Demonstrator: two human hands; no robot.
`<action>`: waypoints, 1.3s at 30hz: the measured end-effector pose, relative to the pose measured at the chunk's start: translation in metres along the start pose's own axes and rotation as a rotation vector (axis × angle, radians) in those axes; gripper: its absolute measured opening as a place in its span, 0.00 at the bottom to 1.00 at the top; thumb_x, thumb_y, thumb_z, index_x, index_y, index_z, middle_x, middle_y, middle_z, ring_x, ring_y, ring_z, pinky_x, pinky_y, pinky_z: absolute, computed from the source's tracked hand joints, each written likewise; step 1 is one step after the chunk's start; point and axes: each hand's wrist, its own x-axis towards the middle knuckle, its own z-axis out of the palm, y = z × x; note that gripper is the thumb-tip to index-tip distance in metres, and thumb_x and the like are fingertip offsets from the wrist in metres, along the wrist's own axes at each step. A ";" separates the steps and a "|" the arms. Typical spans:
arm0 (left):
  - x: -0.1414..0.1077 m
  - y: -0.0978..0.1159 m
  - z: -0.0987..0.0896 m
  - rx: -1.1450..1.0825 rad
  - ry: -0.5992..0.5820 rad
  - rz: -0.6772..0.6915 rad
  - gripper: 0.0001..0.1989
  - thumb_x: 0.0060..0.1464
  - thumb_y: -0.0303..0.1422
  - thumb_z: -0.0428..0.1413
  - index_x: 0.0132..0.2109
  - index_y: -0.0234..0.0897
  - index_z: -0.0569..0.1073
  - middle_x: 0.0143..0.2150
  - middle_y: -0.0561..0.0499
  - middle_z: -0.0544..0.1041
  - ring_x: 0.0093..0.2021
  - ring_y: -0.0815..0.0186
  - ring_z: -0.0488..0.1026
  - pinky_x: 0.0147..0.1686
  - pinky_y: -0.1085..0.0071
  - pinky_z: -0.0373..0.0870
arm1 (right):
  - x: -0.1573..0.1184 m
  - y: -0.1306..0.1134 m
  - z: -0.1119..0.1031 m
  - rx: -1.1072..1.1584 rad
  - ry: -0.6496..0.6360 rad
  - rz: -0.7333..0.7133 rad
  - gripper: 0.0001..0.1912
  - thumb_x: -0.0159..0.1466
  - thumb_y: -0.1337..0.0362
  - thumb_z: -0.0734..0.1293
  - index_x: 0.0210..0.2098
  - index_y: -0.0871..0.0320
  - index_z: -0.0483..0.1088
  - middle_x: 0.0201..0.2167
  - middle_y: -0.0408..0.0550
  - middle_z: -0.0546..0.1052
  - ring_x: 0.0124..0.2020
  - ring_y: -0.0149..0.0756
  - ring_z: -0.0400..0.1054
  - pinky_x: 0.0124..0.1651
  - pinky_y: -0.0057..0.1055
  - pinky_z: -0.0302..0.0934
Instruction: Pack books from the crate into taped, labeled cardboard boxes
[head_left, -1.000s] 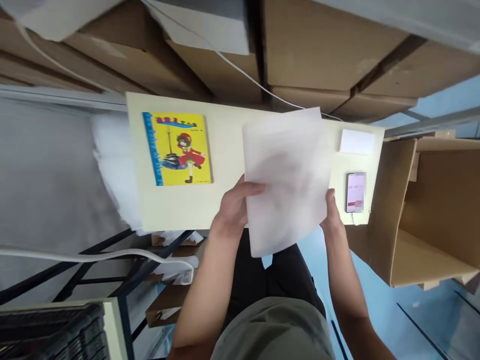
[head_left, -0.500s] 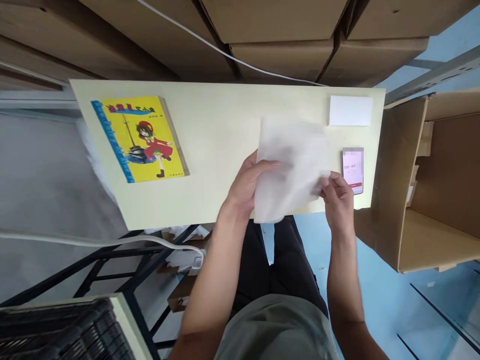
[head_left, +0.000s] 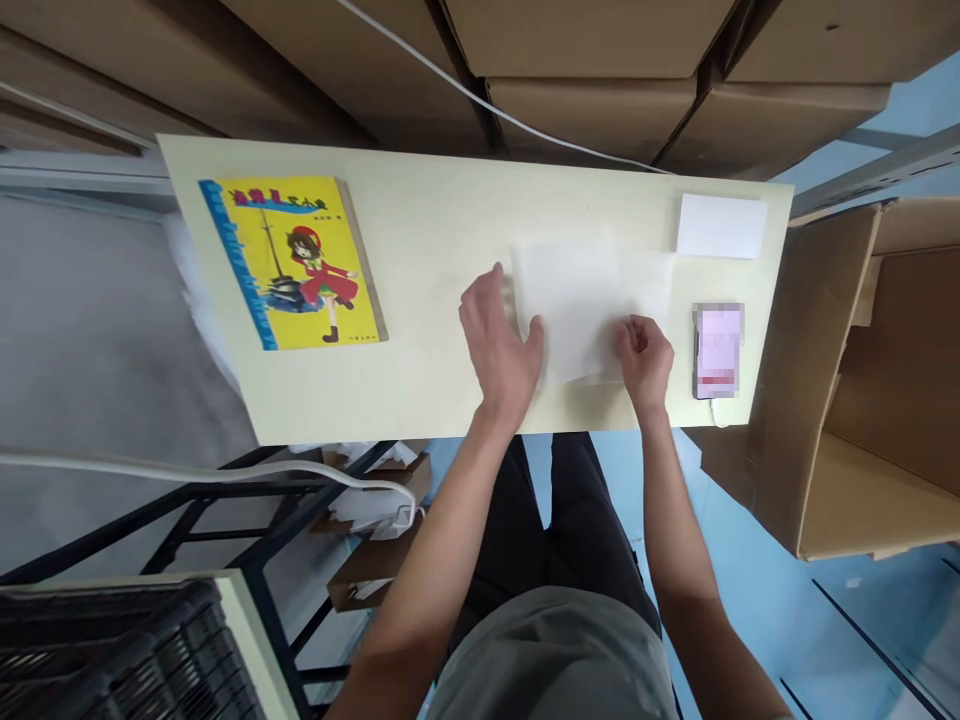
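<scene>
A thin, whitish, see-through sheet (head_left: 574,310) lies over the right half of the table, its lower edge slightly raised with a shadow beneath. Whether it is a single layer or a bag, I cannot tell. My left hand (head_left: 501,345) is at the sheet's left edge, fingers stretched out and thumb apart, gripping nothing. At the lower right part of the sheet, my right hand (head_left: 646,362) is closed in a pinch on it. Far to the left lies a thick yellow book (head_left: 307,265) with a cartoon figure in red on its cover.
A white box (head_left: 721,226) and a phone (head_left: 718,350) lie at the right of the pale table (head_left: 427,200). Cardboard boxes (head_left: 592,110) line the back. An open carton (head_left: 840,400) stands to the right. A black crate (head_left: 142,650) is at lower left.
The sheet has come down from in front of me to the tabletop and spread flatter. My left hand has let go of it and opened; my right hand has moved slightly left and up.
</scene>
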 end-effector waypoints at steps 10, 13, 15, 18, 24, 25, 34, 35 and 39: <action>-0.026 0.016 0.005 -0.136 -0.312 -0.144 0.17 0.70 0.46 0.65 0.59 0.44 0.82 0.64 0.40 0.82 0.66 0.50 0.79 0.69 0.47 0.75 | -0.031 -0.069 -0.001 0.020 -0.043 -0.181 0.10 0.76 0.51 0.71 0.44 0.50 0.77 0.50 0.50 0.83 0.50 0.42 0.81 0.50 0.40 0.79; -0.021 0.024 -0.023 -0.429 -0.271 -0.346 0.30 0.69 0.63 0.60 0.59 0.43 0.83 0.63 0.39 0.84 0.68 0.48 0.80 0.69 0.50 0.76 | -0.057 -0.096 0.021 0.011 -0.176 -0.258 0.07 0.78 0.56 0.69 0.45 0.49 0.77 0.57 0.52 0.82 0.58 0.44 0.80 0.51 0.41 0.81; -0.020 0.031 -0.049 -0.526 -0.234 -0.393 0.39 0.66 0.71 0.56 0.60 0.43 0.83 0.62 0.38 0.85 0.69 0.47 0.80 0.67 0.52 0.78 | -0.072 -0.105 0.043 -0.034 -0.282 -0.289 0.08 0.79 0.56 0.67 0.49 0.48 0.78 0.62 0.53 0.81 0.60 0.45 0.80 0.53 0.42 0.82; -0.020 0.035 -0.086 -0.489 -0.159 -0.354 0.39 0.61 0.71 0.60 0.59 0.44 0.82 0.59 0.41 0.86 0.65 0.48 0.82 0.64 0.56 0.79 | -0.090 -0.107 0.076 -0.150 -0.436 -0.366 0.10 0.77 0.57 0.69 0.56 0.49 0.77 0.69 0.54 0.77 0.64 0.49 0.78 0.59 0.45 0.82; -0.011 -0.005 -0.110 -0.109 0.139 -0.374 0.14 0.60 0.45 0.71 0.41 0.41 0.80 0.35 0.54 0.79 0.38 0.63 0.78 0.44 0.68 0.75 | -0.097 -0.097 0.097 -0.228 -0.609 -0.508 0.14 0.74 0.60 0.72 0.58 0.47 0.79 0.72 0.52 0.78 0.72 0.50 0.73 0.73 0.51 0.73; -0.008 -0.013 -0.109 -0.048 0.161 -0.366 0.12 0.61 0.43 0.69 0.40 0.41 0.80 0.32 0.55 0.77 0.35 0.64 0.75 0.41 0.69 0.73 | -0.094 -0.093 0.096 -0.214 -0.582 -0.501 0.14 0.75 0.58 0.72 0.59 0.47 0.79 0.71 0.53 0.78 0.73 0.51 0.72 0.74 0.53 0.72; -0.002 -0.036 -0.116 0.199 0.257 -0.280 0.08 0.62 0.39 0.65 0.43 0.41 0.83 0.35 0.54 0.81 0.35 0.62 0.73 0.43 0.67 0.71 | -0.054 -0.039 0.115 -0.470 -0.405 -0.419 0.39 0.80 0.39 0.64 0.81 0.52 0.63 0.87 0.60 0.55 0.89 0.61 0.41 0.83 0.68 0.54; -0.002 -0.039 -0.120 0.194 0.260 -0.286 0.08 0.62 0.40 0.66 0.43 0.41 0.83 0.36 0.54 0.82 0.35 0.61 0.74 0.44 0.66 0.72 | -0.054 -0.036 0.119 -0.482 -0.401 -0.415 0.39 0.80 0.39 0.63 0.81 0.52 0.64 0.87 0.60 0.54 0.89 0.62 0.41 0.83 0.68 0.53; -0.005 -0.046 -0.134 0.180 0.240 -0.303 0.09 0.62 0.42 0.67 0.43 0.42 0.82 0.36 0.53 0.83 0.35 0.61 0.76 0.44 0.66 0.73 | -0.059 -0.033 0.125 -0.502 -0.353 -0.420 0.39 0.79 0.38 0.64 0.81 0.52 0.65 0.86 0.59 0.56 0.89 0.62 0.41 0.84 0.67 0.51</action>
